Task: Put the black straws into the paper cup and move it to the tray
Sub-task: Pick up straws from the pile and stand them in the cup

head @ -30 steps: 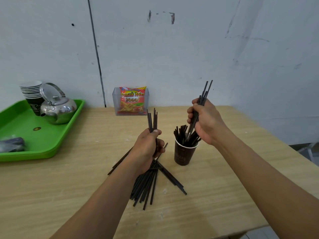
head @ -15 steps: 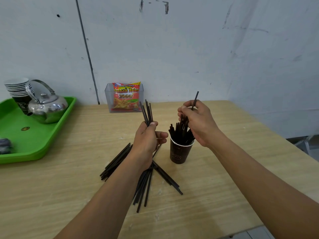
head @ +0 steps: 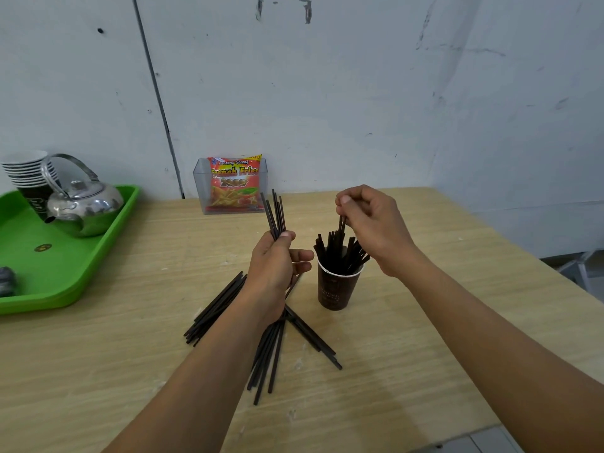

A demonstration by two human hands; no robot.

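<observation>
A dark brown paper cup (head: 336, 289) stands upright in the middle of the wooden table, with several black straws (head: 340, 248) sticking out of it. My right hand (head: 372, 223) is just above the cup, fingertips pinched on the top of one straw that reaches down into it. My left hand (head: 277, 266), left of the cup, grips a small bundle of black straws (head: 274, 212) pointing up. More loose black straws (head: 271, 351) lie fanned on the table under my left wrist. The green tray (head: 98, 250) sits at the far left.
On the tray stand a metal kettle (head: 83, 207), a stack of paper cups (head: 27, 173) and a dark object (head: 6, 281) at the left edge. A clear box with a snack packet (head: 233, 186) stands by the wall. The table's right edge (head: 539, 266) is near.
My right hand has pushed its straws down into the cup and now pinches only one straw's top. My left hand has lifted slightly with its bundle. The view has shifted.
</observation>
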